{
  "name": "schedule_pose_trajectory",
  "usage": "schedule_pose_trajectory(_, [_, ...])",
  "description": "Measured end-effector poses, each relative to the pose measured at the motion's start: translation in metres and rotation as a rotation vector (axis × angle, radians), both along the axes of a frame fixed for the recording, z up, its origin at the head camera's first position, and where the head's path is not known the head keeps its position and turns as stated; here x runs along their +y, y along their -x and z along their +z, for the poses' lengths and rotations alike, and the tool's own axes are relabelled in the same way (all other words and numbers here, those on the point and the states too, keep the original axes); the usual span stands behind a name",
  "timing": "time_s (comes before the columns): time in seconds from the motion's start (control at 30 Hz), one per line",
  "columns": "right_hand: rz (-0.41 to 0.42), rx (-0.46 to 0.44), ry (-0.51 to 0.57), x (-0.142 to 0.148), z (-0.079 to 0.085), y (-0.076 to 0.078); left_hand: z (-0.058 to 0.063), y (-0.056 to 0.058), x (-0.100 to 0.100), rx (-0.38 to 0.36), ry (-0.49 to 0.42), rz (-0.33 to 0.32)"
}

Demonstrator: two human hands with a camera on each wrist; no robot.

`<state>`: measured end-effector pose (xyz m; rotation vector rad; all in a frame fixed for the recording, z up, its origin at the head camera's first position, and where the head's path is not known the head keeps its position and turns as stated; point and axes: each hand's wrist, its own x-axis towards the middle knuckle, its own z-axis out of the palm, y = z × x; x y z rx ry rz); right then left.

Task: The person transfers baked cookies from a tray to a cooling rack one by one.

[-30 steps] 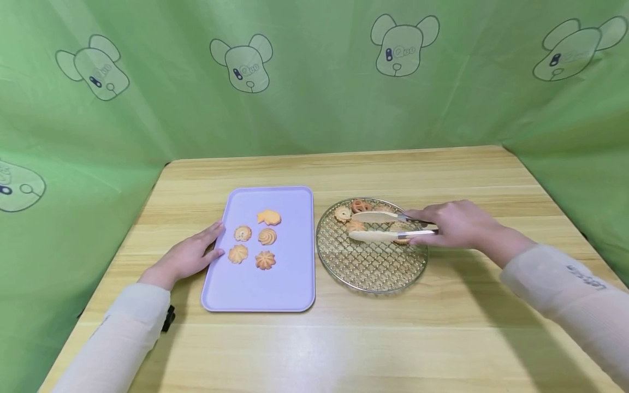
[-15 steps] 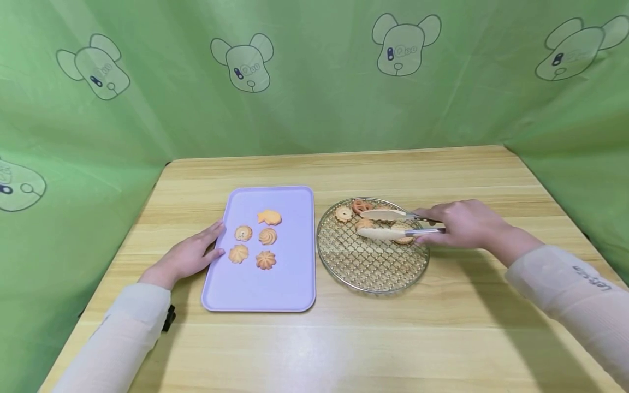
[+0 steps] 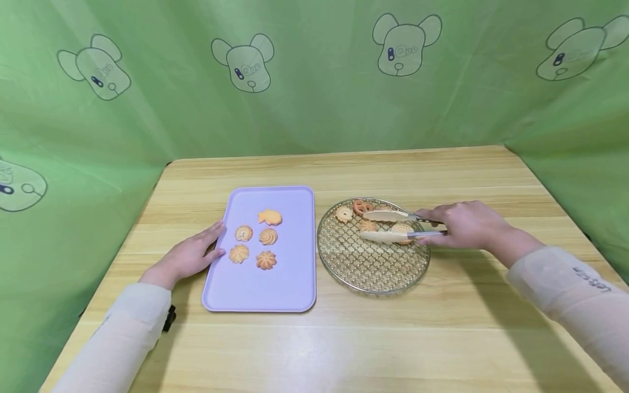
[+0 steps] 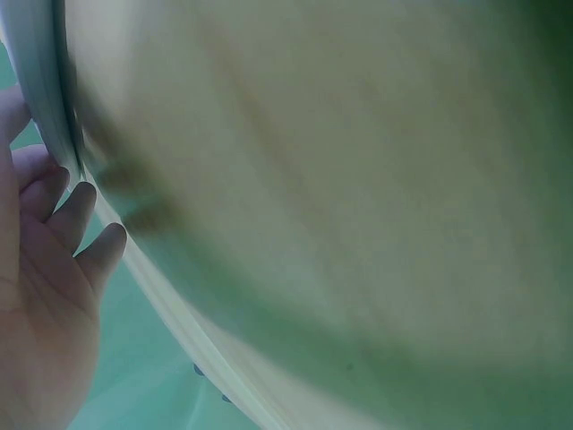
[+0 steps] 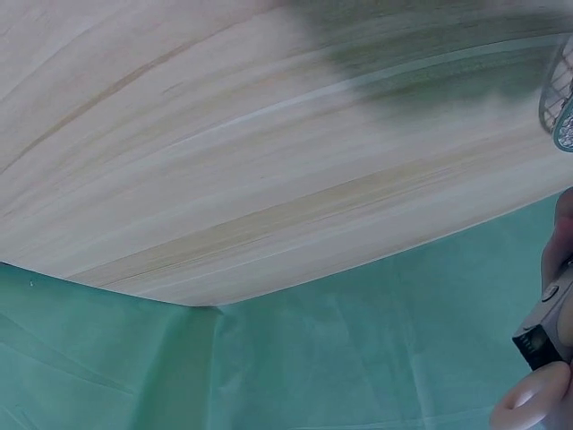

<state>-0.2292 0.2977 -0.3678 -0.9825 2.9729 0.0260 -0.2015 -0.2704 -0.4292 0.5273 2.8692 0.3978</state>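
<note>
My right hand (image 3: 464,225) grips a pair of tongs (image 3: 385,237) with pale tips and metal arms. The tips are spread apart over a round wire rack (image 3: 371,273). A flower-shaped cookie (image 3: 367,226) and a round cookie (image 3: 403,228) lie around the lower tip. Near the upper tip are a pretzel-shaped cookie (image 3: 362,207) and one partly hidden cookie. A ring cookie (image 3: 344,214) sits at the rack's far left. My left hand (image 3: 189,255) rests its fingers on the left edge of a purple tray (image 3: 295,284).
On the tray lie a fish-shaped cookie (image 3: 270,217), a swirl cookie (image 3: 268,236), a flower cookie (image 3: 266,260) and others. The wooden table (image 3: 334,349) runs beneath both, with green curtains (image 3: 314,109) behind and at the sides.
My right hand and the tongs have shifted a little to the right over the rack, uncovering more of the cookies there. The left hand, tray and its cookies have stayed put.
</note>
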Motion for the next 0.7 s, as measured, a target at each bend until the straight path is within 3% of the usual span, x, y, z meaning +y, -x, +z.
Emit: schedule_pose_trajectory(0.7, [-0.037, 0.023, 0.012, -0.012, -0.004, 0.0, 0.001, 0.0, 0.0, -0.009, -0.001, 0.006])
